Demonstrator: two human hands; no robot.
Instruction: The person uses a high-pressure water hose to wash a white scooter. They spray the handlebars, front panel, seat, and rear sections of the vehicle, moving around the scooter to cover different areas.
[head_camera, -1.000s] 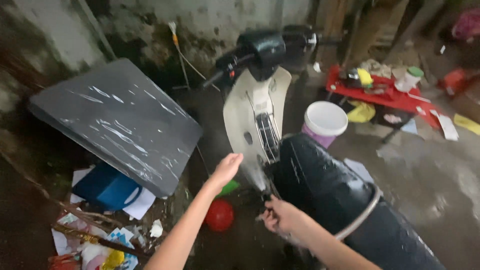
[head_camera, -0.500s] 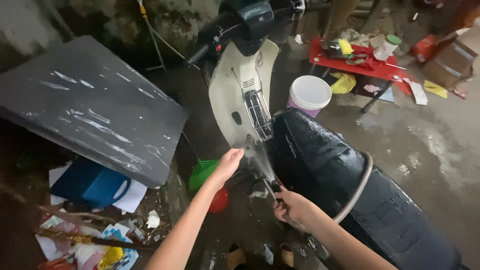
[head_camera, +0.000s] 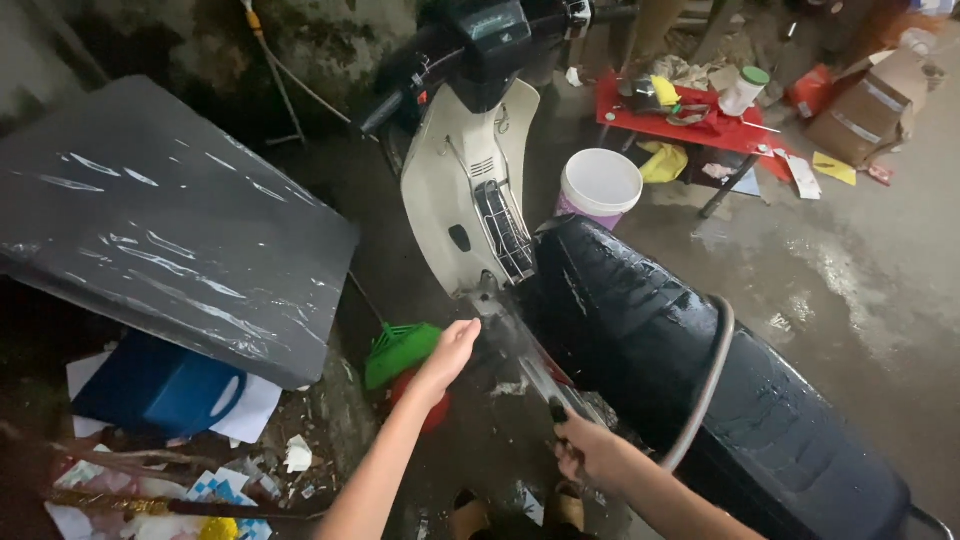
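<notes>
Left hand (head_camera: 447, 357) now nearer scooter (head_camera: 470, 200) edge; right hand (head_camera: 585, 447) w/ hose (head_camera: 705, 385).

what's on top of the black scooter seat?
A grey hose lies over the wet black seat, running to the right hand. The hose's far end is out of view.

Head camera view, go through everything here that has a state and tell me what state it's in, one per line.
Hose: draped over the seat, spraying water.
Right hand: closed around the hose nozzle.
Left hand: open, at the wet leg shield.
Scooter seat: wet, shiny.
White bucket: upright, open.
White jar: upright, green lid on.
Red table: cluttered.
Floor: wet.
</notes>
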